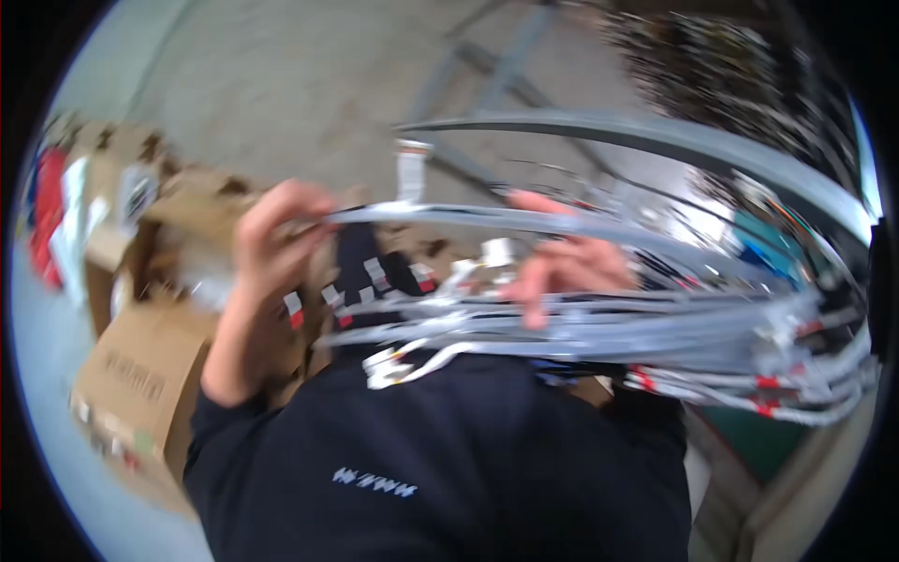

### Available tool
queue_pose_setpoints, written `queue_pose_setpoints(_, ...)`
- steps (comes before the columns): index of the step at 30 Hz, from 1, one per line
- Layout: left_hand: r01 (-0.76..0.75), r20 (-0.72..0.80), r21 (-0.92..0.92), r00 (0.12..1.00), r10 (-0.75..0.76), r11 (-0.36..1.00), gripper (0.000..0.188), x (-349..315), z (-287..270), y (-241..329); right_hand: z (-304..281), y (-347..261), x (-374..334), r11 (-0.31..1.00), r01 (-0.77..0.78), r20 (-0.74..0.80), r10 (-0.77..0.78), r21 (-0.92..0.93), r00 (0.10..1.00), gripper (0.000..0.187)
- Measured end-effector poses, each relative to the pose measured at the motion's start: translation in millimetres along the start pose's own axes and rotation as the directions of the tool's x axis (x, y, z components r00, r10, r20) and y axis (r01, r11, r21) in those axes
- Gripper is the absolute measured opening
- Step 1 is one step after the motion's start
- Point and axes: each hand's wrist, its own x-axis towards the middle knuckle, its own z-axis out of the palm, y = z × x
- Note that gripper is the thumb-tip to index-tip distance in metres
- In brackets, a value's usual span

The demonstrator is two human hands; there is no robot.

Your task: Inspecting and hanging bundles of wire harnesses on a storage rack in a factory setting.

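My left hand (281,229) is raised at centre left, its fingers closed in a pinch on the end of a thin grey-sleeved wire harness (468,216). A white label (410,173) stands up from this strand near that end. To the right, my right hand (581,262) has its fingers curled about the same strand, one finger above it and the others below; blur softens their outline. Just below, a thick bundle of similar wire harnesses (655,328) runs across in front of my body. White connectors (384,367) hang at the bundle's left end.
A grey metal rail (637,127) arcs across the far right, above more cables. Cardboard boxes (140,370) stand at left, with red and white bags (51,215) beyond. Red-and-white tags (293,309) lie near my left forearm. Metal legs (510,61) rest on the floor.
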Motion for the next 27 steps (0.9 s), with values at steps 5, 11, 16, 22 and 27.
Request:
queue_pose_setpoints(5, 0.061, -0.065, 0.049, 0.996, -0.057, 0.997, 0.022, 7, 46, -29, -3, 21, -4, 0.963, 0.182, 0.09, -0.203, 0.2, 0.975, 0.103)
queue_pose_setpoints(11, 0.128, 0.246, 0.091, 0.958, -0.147, 0.988, 0.019, 22, 108, -63, 6, 17, -10, 0.965, 0.205, -0.063, -0.197, 0.162, 0.978, 0.095)
queue_pose_setpoints(16, -0.091, 0.67, 0.396, 0.709, -0.22, 0.914, 0.04, 73, 78, 20, -5, 16, -19, 0.964, 0.204, -0.19, -0.171, 0.169, 0.967, 0.05)
queue_pose_setpoints(22, 0.057, 0.481, -0.484, 0.851, 0.211, 0.873, 0.137, 61, 111, 210, 3, 15, -24, 0.917, 0.281, -0.315, -0.187, 0.284, 0.93, 0.034)
queue_pose_setpoints(27, -0.226, 0.116, 0.214, 0.972, 0.205, 0.95, 0.122, 22, 199, 224, -19, 48, 3, 0.756, 0.648, -0.346, -0.635, -0.093, 0.691, 0.031)
